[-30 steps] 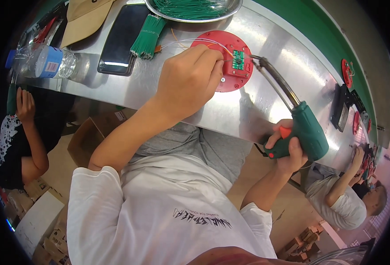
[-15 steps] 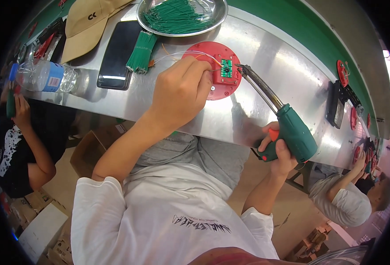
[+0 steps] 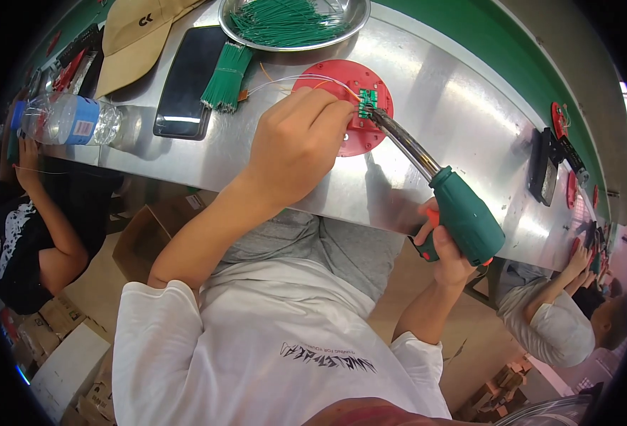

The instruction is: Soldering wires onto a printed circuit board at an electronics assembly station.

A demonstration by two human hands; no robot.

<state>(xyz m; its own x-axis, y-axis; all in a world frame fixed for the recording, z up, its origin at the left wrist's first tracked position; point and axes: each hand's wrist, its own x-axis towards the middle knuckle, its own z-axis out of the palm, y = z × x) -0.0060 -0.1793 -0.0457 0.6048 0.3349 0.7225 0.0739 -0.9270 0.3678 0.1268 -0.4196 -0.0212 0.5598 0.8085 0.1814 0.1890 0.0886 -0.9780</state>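
Note:
A round red plastic housing (image 3: 342, 71) lies on the metal bench in front of me, with a small green circuit board (image 3: 368, 96) on its raised block. My left hand (image 3: 295, 145) is closed in a pinch on a thin wire at the board's left edge; its fingers mostly hide the wire. White and orange wires (image 3: 306, 76) run past the knuckles to the board. My right hand (image 3: 444, 248) grips the handle of a green soldering gun (image 3: 467, 216), forefinger by its red trigger. The gun's metal tip reaches the board, close to my left fingertips.
At the back, a steel bowl (image 3: 362, 26) holds many green wires (image 3: 285, 23). Left of the housing are a bundle of green wires (image 3: 227, 78), a phone (image 3: 185, 82), a tan cap (image 3: 136, 46) and a plastic bottle (image 3: 58, 119). Co-workers sit at both sides.
The soldering gun's tip has moved left onto the board from just right of it. My left hand has shifted slightly right, nearer the board. The housing sits slightly higher and further right in view.

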